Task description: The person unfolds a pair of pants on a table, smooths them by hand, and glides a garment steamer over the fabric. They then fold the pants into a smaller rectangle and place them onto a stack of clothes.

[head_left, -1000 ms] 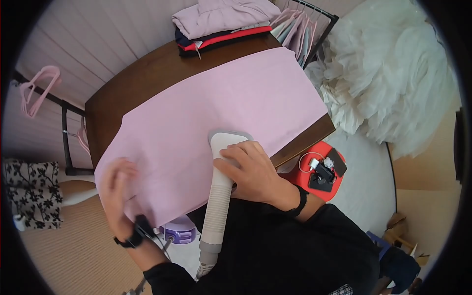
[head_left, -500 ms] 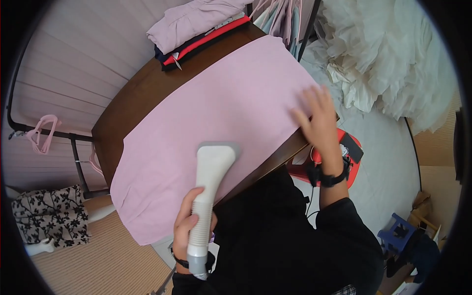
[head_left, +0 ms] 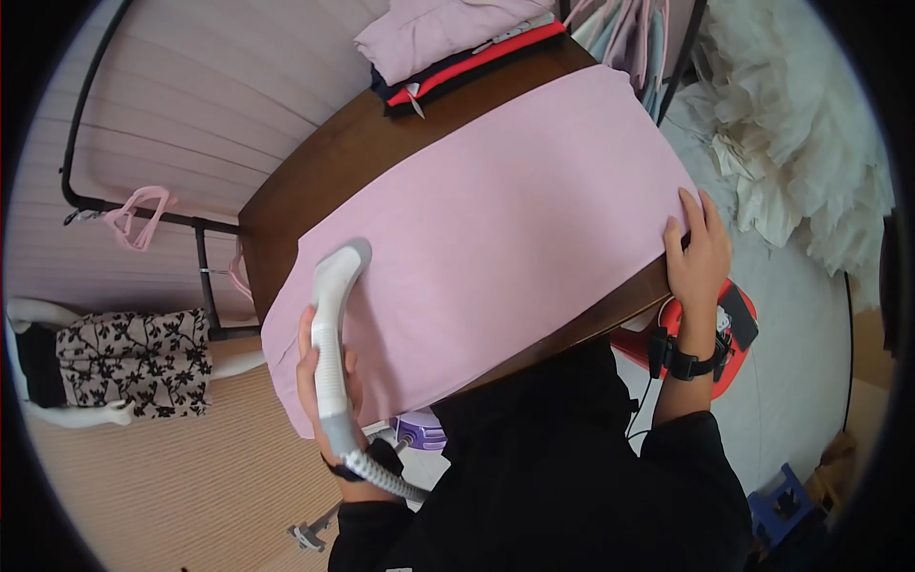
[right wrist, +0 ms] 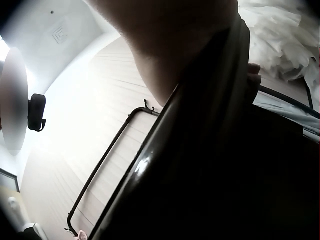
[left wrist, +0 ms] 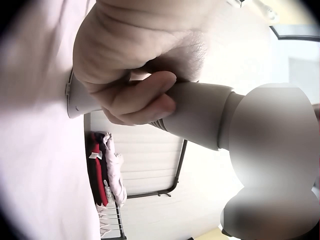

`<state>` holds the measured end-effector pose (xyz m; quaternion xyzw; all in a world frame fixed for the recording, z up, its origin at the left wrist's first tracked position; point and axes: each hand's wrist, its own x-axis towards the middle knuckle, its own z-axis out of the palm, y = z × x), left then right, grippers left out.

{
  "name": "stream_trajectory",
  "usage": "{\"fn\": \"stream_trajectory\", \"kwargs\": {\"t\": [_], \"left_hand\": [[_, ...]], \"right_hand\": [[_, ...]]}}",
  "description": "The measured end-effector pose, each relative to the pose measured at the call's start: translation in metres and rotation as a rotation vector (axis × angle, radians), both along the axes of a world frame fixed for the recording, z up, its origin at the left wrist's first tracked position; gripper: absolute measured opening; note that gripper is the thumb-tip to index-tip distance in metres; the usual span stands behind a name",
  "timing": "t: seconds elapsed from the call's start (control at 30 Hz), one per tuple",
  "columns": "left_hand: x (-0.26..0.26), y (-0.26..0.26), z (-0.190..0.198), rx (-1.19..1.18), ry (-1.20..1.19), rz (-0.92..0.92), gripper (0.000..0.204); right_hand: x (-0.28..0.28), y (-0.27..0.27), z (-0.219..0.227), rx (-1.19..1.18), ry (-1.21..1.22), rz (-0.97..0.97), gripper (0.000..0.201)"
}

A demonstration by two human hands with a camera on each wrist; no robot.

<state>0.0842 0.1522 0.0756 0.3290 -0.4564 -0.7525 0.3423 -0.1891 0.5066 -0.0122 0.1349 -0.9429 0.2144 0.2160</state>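
My left hand (head_left: 310, 381) grips the ribbed handle of a white garment steamer (head_left: 332, 286), with fingers and thumb on either side. Its grey-rimmed head is over the left part of a pink cloth (head_left: 496, 210) spread across the table. Up close in the left wrist view, the curled fingers (left wrist: 150, 100) wrap the handle beside the pink fabric. My right hand (head_left: 701, 262) rests at the cloth's right end by the table corner, fingers stretched along the edge. In the right wrist view the dark table edge (right wrist: 145, 162) hides most of that hand.
Folded clothes (head_left: 457, 43) are stacked at the back of the brown table (head_left: 315, 181). A purple steamer base (head_left: 419, 431) stands below the front edge. To the right are a red stool (head_left: 729, 367) bearing devices and a white tulle gown (head_left: 801, 143). A mannequin's floral skirt (head_left: 138, 362) shows at left.
The steamer has passed from my right hand to my left and moved left over the cloth. My right hand has gone to the cloth's right end.
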Motion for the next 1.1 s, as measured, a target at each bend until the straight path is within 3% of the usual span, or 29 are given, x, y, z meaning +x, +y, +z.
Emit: {"fn": "stream_trajectory", "kwargs": {"t": [0.07, 0.2, 0.27, 0.33, 0.4, 0.47, 0.57, 0.73, 0.87, 1.0, 1.1], "left_hand": [[-0.014, -0.016, 0.000, -0.015, -0.023, -0.140, 0.068], [-0.026, -0.047, -0.001, -0.046, 0.017, -0.176, 0.065], [-0.022, -0.054, 0.001, 0.077, 0.091, -0.146, 0.055], [-0.018, -0.054, 0.002, 0.089, 0.100, -0.227, 0.054], [-0.022, -0.040, -0.001, 0.071, 0.060, -0.021, 0.056], [-0.032, -0.010, 0.011, -0.005, -0.012, -0.075, 0.060], [-0.044, 0.014, 0.013, 0.111, -0.021, -0.339, 0.066], [-0.110, 0.057, 0.025, 0.110, -0.144, -0.670, 0.067], [-0.164, 0.074, 0.012, 0.226, -0.006, -0.934, 0.064], [-0.201, 0.109, 0.005, 0.225, -0.037, -0.884, 0.060], [-0.217, 0.121, -0.009, 0.155, -0.079, -0.865, 0.040]], "right_hand": [[0.000, 0.001, -0.001, 0.017, -0.009, -0.010, 0.041], [0.001, 0.002, 0.000, 0.011, -0.013, -0.016, 0.041], [0.002, 0.002, 0.000, 0.014, -0.015, -0.021, 0.041], [0.003, 0.001, 0.002, 0.009, -0.018, -0.029, 0.041], [0.002, 0.001, 0.001, 0.011, -0.020, -0.034, 0.041], [0.001, 0.001, -0.001, 0.017, -0.014, -0.032, 0.042], [0.002, 0.000, 0.000, 0.019, -0.029, -0.041, 0.042], [0.002, 0.002, 0.000, 0.015, -0.026, -0.038, 0.042], [0.002, 0.002, 0.000, -0.002, -0.043, -0.031, 0.042], [0.003, 0.001, 0.001, -0.017, -0.015, -0.031, 0.042], [0.003, 0.002, 0.001, -0.018, -0.015, -0.034, 0.042]]}}
